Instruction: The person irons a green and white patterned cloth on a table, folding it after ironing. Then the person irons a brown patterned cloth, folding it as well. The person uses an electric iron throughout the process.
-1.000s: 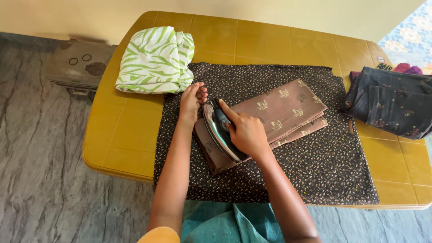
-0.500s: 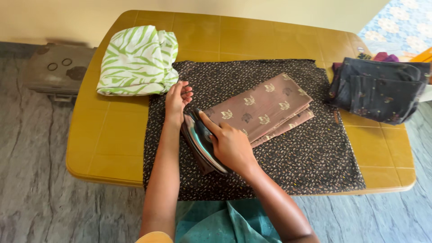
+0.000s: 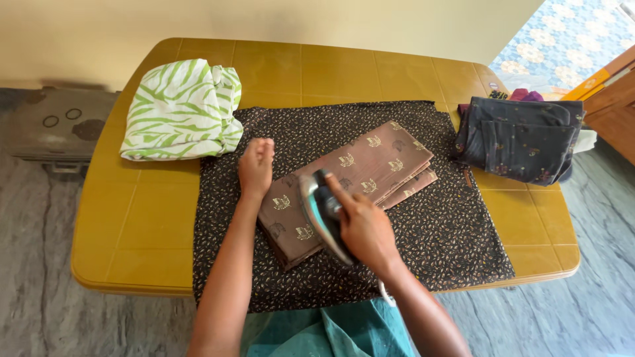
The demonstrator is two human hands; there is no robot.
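The right hand point(image 3: 364, 228) is gripping the iron point(image 3: 322, 213), fingers closed around its handle, sole tilted on the folded brown cloth point(image 3: 360, 168). The left hand point(image 3: 255, 166) is pressing that cloth's near-left edge, fingers loosely curled and holding nothing. The cloth is lying on a dark patterned sheet point(image 3: 450, 231) covering the yellow desk point(image 3: 152, 225).

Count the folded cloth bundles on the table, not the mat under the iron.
3: the green-striped bundle at the far left corner, the brown printed cloth on the mat under the iron, the dark bundle at the right edge. That one may hide more.
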